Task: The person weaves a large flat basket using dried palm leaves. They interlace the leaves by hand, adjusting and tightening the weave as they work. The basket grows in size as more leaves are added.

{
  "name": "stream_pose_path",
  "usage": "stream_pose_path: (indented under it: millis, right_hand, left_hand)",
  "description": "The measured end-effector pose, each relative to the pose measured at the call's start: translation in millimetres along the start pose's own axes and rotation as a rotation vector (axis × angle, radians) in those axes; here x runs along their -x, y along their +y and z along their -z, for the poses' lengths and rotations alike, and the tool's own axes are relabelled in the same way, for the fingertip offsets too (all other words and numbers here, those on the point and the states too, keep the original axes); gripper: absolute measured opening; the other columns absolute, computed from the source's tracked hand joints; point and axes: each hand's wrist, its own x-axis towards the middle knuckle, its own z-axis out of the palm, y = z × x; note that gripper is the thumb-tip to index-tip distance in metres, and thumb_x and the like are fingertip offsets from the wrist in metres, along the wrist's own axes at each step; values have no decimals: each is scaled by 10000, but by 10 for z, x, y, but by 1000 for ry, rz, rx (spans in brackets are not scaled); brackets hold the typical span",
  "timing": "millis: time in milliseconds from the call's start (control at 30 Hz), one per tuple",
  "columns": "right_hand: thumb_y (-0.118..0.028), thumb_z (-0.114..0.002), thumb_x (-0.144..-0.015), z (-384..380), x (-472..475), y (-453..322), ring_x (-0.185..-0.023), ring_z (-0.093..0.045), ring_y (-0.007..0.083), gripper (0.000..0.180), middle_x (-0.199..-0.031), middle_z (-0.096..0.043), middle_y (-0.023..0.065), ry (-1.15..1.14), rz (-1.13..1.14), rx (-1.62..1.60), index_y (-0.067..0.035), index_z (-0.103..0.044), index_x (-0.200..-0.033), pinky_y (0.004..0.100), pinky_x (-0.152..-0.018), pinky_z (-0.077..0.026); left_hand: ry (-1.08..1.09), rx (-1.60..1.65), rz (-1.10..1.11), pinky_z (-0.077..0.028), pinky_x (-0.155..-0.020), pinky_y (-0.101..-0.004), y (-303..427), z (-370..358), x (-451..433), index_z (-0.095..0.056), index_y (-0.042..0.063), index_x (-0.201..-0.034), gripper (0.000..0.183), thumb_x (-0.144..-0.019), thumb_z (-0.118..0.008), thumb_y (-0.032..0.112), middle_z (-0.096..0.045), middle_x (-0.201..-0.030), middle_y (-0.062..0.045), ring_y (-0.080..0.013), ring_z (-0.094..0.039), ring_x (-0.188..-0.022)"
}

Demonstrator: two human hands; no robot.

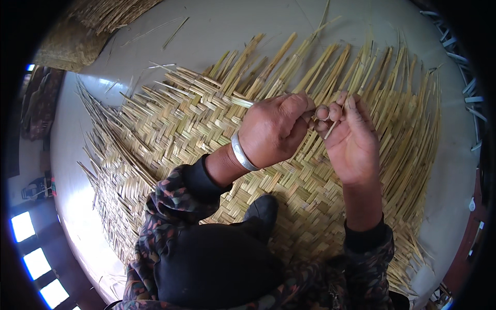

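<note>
A broad mat of woven split reeds [221, 124] lies under me, its strips crossing in a diagonal twill pattern. My left hand [277, 126], with a silver bangle [242, 152] at the wrist, is closed above the mat, fingertips pinched. A pale strip [243, 102] shows at its far-left side; what lies between its fingers is mostly hidden. Close beside it, my right hand [352, 135] is palm-up and pinches a thin reed strip [330, 130] between thumb and fingers. The fingertips of both hands nearly meet.
Loose, unwoven reed ends [410, 116] fan out along the mat's far and right edges. Dark strips [120, 139] lie across its left side. My shoe [262, 211] stands on the weave. A rolled mat [73, 46] is at the upper left on the pale floor [217, 23].
</note>
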Motion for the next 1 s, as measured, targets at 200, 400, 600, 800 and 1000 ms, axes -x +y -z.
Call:
stream_pose_path:
  millis: [200, 400, 600, 800, 1000]
  right_hand:
    - [-233, -419, -1033, -85, 189, 121, -506, -445, 101, 216, -662, -512, 1, -236, -180, 23, -72, -541, -958, 261, -475, -425]
    - [-143, -497, -958, 405, 471, 768, -645, -620, 188, 100, -716, -609, 69, -334, -129, 1352, -73, -559, -920, 344, -617, -521]
    - [-157, -529, -878, 1185, 623, 1001, -748, -653, 280, 121, -771, -634, 86, -458, -87, 2041, -109, -627, -932, 418, -656, -521]
    - [-209, -580, -900, 1180, 492, 885, -820, -649, 291, 157, -858, -636, 122, -408, -259, 2071, -61, -627, -913, 434, -701, -528]
    - [-183, -642, -889, 1155, -83, 908, -883, -640, 342, 216, -963, -630, 187, -74, 81, 1878, 3, -638, -1000, 422, -763, -522]
  left_hand:
    - [275, 441, 432, -486, -617, -250, -414, 357, -80, -608, 19, -981, 130, -880, -527, 11, -632, -831, -50, -131, -620, -706]
    - [790, -669, 43, -481, -890, -423, -1102, 1225, -105, -605, -8, -1135, 303, -900, -627, 182, -642, -1084, -187, -297, -615, -1000]
    - [491, -696, 43, -469, -926, -422, -1114, 611, 578, -583, 18, -1176, 333, -871, -621, 144, -650, -1129, -167, -325, -614, -1057]
    - [-37, 361, 1110, -577, -770, -316, -1468, -248, 940, -605, -8, -1120, 227, -949, -559, 135, -686, -984, -90, -216, -700, -869]
    - [295, 1089, 1244, -568, -825, -379, -1780, -253, 692, -547, -10, -1113, 234, -993, -494, 183, -657, -1045, -148, -273, -672, -962]
